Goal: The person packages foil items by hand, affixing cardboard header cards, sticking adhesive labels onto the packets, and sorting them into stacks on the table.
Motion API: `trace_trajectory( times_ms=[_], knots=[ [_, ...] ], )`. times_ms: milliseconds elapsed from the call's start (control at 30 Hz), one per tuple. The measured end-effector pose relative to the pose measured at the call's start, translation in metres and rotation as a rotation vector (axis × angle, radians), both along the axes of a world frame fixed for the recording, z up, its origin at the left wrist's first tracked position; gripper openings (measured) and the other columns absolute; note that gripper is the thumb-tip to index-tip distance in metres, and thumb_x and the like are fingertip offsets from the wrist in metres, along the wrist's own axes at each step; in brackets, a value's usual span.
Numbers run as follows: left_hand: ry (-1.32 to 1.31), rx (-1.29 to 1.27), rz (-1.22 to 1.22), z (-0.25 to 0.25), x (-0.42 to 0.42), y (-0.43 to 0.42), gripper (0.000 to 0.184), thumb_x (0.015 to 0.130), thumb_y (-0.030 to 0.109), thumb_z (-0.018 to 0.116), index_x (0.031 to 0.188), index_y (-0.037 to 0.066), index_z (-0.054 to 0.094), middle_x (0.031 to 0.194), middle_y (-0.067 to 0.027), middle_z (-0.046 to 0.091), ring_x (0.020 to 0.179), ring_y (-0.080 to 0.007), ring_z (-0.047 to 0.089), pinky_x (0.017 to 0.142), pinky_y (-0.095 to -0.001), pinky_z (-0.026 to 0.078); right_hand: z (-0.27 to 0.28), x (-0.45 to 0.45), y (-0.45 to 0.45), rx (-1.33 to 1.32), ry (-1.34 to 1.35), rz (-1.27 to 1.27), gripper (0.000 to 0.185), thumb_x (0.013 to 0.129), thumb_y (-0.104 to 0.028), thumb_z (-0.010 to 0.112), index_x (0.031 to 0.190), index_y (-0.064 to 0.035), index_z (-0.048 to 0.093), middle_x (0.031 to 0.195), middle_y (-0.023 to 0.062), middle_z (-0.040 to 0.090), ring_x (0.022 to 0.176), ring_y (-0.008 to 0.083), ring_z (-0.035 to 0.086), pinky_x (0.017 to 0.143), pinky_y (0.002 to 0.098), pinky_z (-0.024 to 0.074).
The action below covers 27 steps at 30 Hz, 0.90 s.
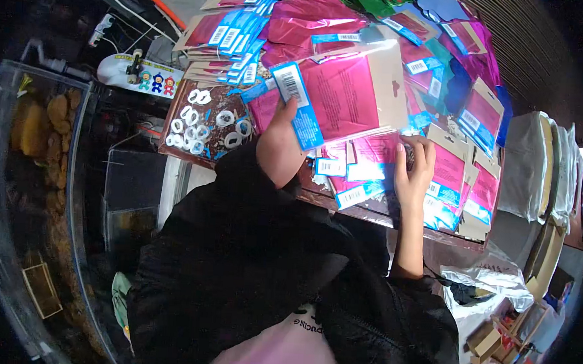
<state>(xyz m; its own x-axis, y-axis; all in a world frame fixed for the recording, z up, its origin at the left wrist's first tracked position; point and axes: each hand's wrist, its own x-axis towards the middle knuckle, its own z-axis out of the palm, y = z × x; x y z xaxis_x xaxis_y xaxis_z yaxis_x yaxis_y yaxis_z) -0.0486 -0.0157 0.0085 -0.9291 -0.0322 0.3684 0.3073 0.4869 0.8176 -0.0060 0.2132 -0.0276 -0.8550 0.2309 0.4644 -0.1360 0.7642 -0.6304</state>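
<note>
My left hand (281,145) grips the blue barcode end of a flat pink packet (339,92), thumb on top. The packet has a tan card end with a hang hole and is raised above the table, its clear film shining. My right hand (414,168) is just below the packet's lower right corner, thumb and fingers apart and bent, with nothing visible in it. Its fingertips are close to that corner; whether they touch it I cannot tell. Beneath and between my hands lie several similar pink packets (371,163) with blue labels.
Stacked packets (226,37) stand at the table's back left. White rings (192,127) lie at the left edge. More packets (483,116) cover the right side, with green sheets (383,1) at the back. A glass tank (32,168) is far left; wrapped boards (536,162) stand right.
</note>
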Motion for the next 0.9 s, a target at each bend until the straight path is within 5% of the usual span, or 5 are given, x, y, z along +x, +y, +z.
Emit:
trace_trajectory(
  times_ms=[100, 200, 333, 633, 900],
  knots=[
    [-0.481, 1.366, -0.199, -0.007, -0.013, 0.001, 0.062, 0.069, 0.008, 0.069, 0.124, 0.004, 0.04, 0.101, -0.0091, 0.055, 0.083, -0.0241, 0.057, 0.067, -0.0332, 0.049, 0.004, 0.0, -0.001, -0.019, 0.021, 0.032, 0.015, 0.079, -0.007, 0.058, 0.092, -0.0009, 0.059, 0.094, 0.0102, 0.053, 0.086, 0.0235, 0.052, 0.077, 0.0296, 0.0412],
    [-0.35, 1.384, -0.283, 0.026, -0.04, -0.027, 0.068, 0.074, 0.001, 0.061, 0.133, 0.009, 0.028, 0.108, -0.0125, 0.049, 0.084, -0.023, 0.055, 0.066, -0.0345, 0.05, 0.0, -0.001, 0.001, -0.067, 0.019, 0.033, 0.013, 0.079, -0.006, 0.057, 0.091, -0.0008, 0.059, 0.094, 0.0099, 0.053, 0.086, 0.0229, 0.052, 0.076, 0.0293, 0.0411],
    [-0.108, 0.987, -0.081, 0.044, -0.084, -0.098, 0.078, 0.079, -0.005, 0.047, 0.138, 0.025, 0.006, 0.108, -0.0209, 0.043, 0.077, -0.0265, 0.054, 0.061, -0.0388, 0.051, 0.0, -0.003, 0.001, -0.126, 0.014, 0.019, 0.012, 0.08, -0.005, 0.056, 0.09, -0.0006, 0.059, 0.094, 0.0097, 0.053, 0.085, 0.0225, 0.052, 0.075, 0.0292, 0.0411],
    [-0.002, 1.173, 0.262, 0.028, -0.162, -0.163, 0.045, 0.086, 0.005, 0.047, 0.126, 0.007, 0.027, 0.112, -0.0211, 0.044, 0.088, -0.033, 0.056, 0.076, -0.0439, 0.051, -0.002, -0.001, 0.004, -0.18, 0.004, 0.0, 0.01, 0.079, -0.004, 0.056, 0.087, -0.0001, 0.06, 0.091, 0.0097, 0.053, 0.081, 0.0224, 0.052, 0.072, 0.0291, 0.0415],
    [-0.336, 1.141, 0.224, 0.026, -0.171, -0.159, 0.039, 0.086, 0.028, 0.053, 0.114, 0.003, 0.043, 0.111, -0.0152, 0.047, 0.093, -0.0272, 0.052, 0.081, -0.0438, 0.044, -0.005, -0.002, 0.006, -0.125, 0.017, 0.017, 0.008, 0.081, -0.004, 0.055, 0.088, -0.0006, 0.059, 0.09, 0.0078, 0.054, 0.081, 0.0205, 0.052, 0.072, 0.027, 0.0411]
  ],
)
